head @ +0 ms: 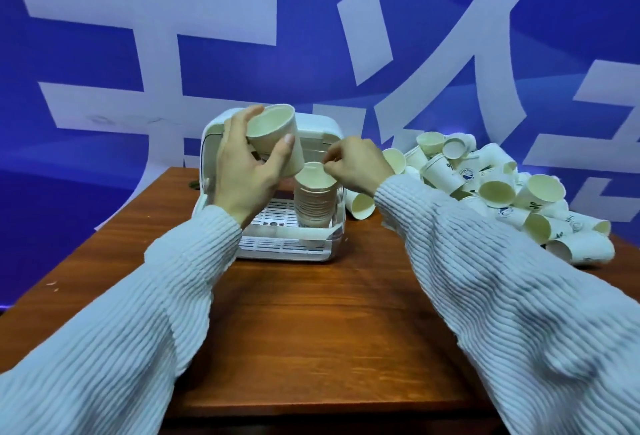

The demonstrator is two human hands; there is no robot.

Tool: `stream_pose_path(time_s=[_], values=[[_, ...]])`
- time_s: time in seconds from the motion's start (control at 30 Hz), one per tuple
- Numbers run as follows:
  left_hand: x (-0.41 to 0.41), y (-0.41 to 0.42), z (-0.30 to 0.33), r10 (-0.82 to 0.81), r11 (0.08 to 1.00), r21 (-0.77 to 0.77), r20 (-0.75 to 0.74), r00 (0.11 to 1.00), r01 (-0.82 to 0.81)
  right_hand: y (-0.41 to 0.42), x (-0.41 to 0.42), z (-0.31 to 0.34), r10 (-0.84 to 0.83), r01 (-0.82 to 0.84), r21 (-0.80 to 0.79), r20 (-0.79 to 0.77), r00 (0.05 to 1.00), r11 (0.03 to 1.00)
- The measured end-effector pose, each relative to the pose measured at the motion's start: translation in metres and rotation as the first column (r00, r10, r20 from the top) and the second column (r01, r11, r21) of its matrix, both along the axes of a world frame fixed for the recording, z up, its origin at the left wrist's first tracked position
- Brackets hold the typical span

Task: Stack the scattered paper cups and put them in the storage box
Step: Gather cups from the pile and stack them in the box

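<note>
A white storage box (pixel 337 226) with a raised lid stands at the back middle of the wooden table. Inside it, on the right, a tall stack of paper cups (pixel 314 199) stands upright. My left hand (pixel 247 171) grips a single paper cup (pixel 277 138), tilted with its mouth toward me, just above and left of the stack. My right hand (pixel 356 164) pinches the rim of the stack's top cup. A large pile of loose paper cups (pixel 502 188) lies to the right of the box.
The wooden table (pixel 311 313) stretches toward me in front of the box. Its left edge runs diagonally at the left. A blue banner with large white characters (pixel 138 53) hangs behind the table. One cup (pixel 360 204) lies on its side right beside the box.
</note>
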State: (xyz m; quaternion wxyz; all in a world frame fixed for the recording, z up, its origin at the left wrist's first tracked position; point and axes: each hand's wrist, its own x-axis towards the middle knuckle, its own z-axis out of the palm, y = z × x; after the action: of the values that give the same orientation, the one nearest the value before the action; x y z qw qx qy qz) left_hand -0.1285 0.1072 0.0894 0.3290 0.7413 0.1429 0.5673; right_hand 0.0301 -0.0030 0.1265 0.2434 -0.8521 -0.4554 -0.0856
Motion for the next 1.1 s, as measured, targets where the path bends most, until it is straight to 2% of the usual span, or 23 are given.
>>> stream_pose_path(time_s=[0.1,0.17,0.27,0.33,0.43,0.47,0.53,0.67,0.77,0.87,1.1], values=[[0.012,-0.001,0.011,-0.026,0.987,0.153,-0.099,0.995,0.041,0.002,0.004,-0.013,0.042,-0.029,0.076,-0.169,0.985,0.997],[0.019,-0.002,0.013,-0.047,0.967,0.237,-0.194,0.980,0.093,0.002,0.004,-0.018,0.104,-0.049,0.158,-0.367,0.924,0.986],[0.027,0.001,0.011,-0.041,0.933,0.327,-0.318,0.947,0.150,0.002,0.003,-0.025,0.195,-0.044,0.276,-0.547,0.814,0.960],[0.031,0.003,0.006,0.005,0.925,0.344,-0.432,0.902,0.160,0.000,0.004,-0.028,0.257,-0.016,0.354,-0.647,0.717,0.935],[0.034,0.005,-0.014,0.110,0.920,0.359,-0.626,0.772,0.160,-0.003,0.004,-0.031,0.311,0.015,0.413,-0.707,0.635,0.910],[0.035,0.007,-0.023,0.109,0.926,0.340,-0.660,0.743,0.165,-0.004,0.005,-0.032,0.330,0.031,0.435,-0.726,0.603,0.900],[0.037,0.014,-0.035,0.038,0.958,0.234,-0.672,0.740,0.164,-0.007,0.005,-0.036,0.334,0.051,0.436,-0.755,0.565,0.899],[0.051,0.024,-0.037,-0.027,0.996,0.051,-0.583,0.812,0.070,-0.010,0.009,-0.047,0.245,0.028,0.347,-0.714,0.656,0.937],[0.067,0.026,-0.032,0.040,0.998,-0.028,-0.491,0.871,-0.061,-0.010,0.016,-0.056,0.211,0.065,0.368,-0.660,0.721,0.927],[0.085,0.025,-0.027,0.093,0.991,-0.038,-0.506,0.858,-0.129,-0.012,0.024,-0.065,0.208,0.072,0.376,-0.650,0.731,0.924],[0.125,0.023,-0.025,0.121,0.985,-0.020,-0.623,0.773,-0.171,-0.031,0.035,-0.075,0.191,0.066,0.347,-0.655,0.731,0.935]])
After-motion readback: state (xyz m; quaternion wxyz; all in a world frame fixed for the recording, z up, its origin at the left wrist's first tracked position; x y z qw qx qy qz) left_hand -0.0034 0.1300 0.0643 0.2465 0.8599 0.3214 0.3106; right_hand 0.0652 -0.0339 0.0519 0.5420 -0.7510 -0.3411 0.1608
